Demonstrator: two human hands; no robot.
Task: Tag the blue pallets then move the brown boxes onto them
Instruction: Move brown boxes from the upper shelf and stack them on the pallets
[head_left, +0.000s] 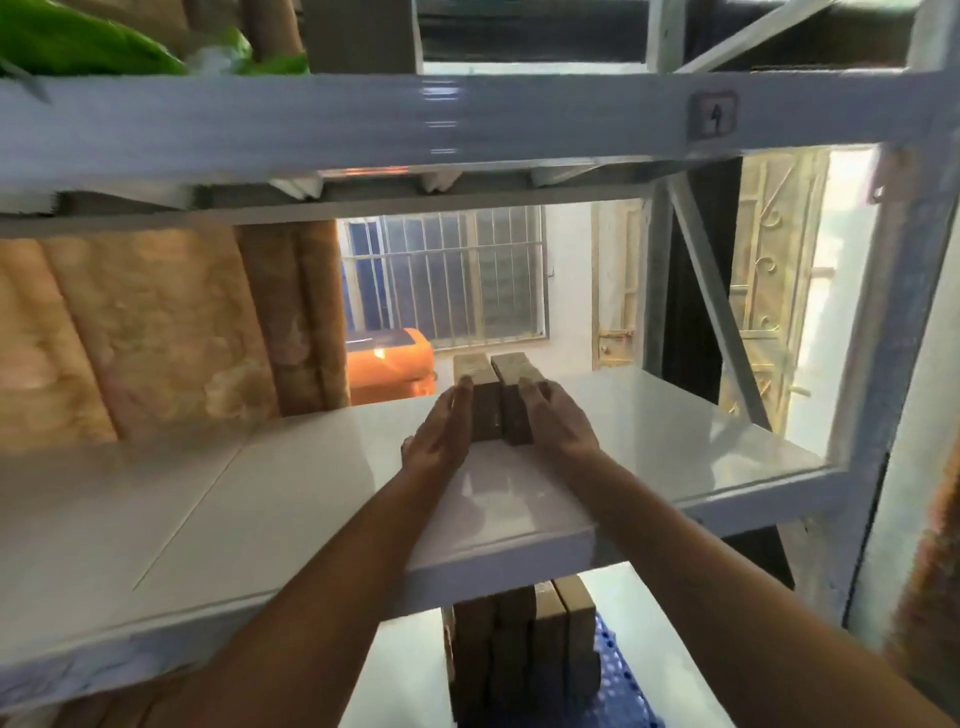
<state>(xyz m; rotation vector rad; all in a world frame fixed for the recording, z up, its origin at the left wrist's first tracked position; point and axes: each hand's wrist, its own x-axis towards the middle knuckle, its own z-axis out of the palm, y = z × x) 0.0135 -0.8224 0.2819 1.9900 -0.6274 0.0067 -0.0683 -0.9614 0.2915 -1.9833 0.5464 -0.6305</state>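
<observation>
left hand (441, 434): flat, fingers straight, pressing left side of two brown boxes (493, 400) | right hand (553, 421): fingers lie over their right side | boxes: upright between both hands on white shelf (260, 499) | blue pallet (618, 680): below the forearms, carrying more boxes (524, 644)

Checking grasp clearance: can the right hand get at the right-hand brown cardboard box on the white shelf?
Probably yes. The right hand already lies against the outer side of the right-hand brown cardboard box, with bare white shelf beside it. The left hand flanks the neighbouring brown box.
</observation>
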